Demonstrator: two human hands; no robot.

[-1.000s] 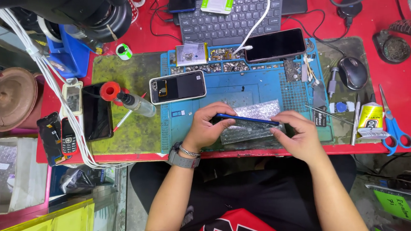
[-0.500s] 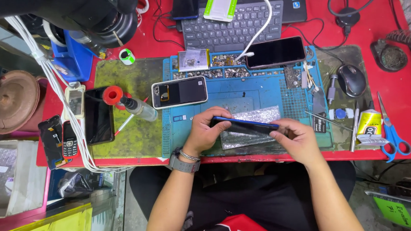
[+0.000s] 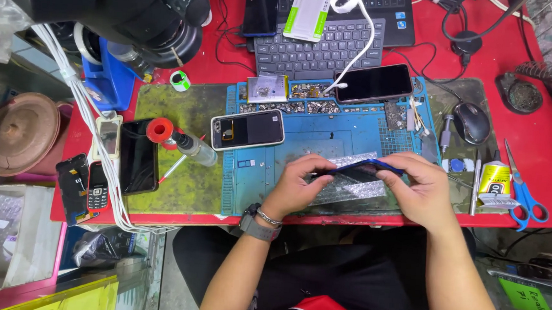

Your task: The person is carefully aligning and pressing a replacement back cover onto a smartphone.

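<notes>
Two bare hands meet over the blue silicone work mat (image 3: pixel 365 131), which lies on the red table (image 3: pixel 540 156). Just beyond the left hand (image 3: pixel 296 187) lies a white-framed phone (image 3: pixel 248 129) with a dark screen. Under both hands sits a crinkled clear plastic bag (image 3: pixel 356 189). Left hand and right hand (image 3: pixel 416 187) each pinch an end of a thin dark-blue phone (image 3: pixel 357 169), held edge-on between them, just above the bag
</notes>
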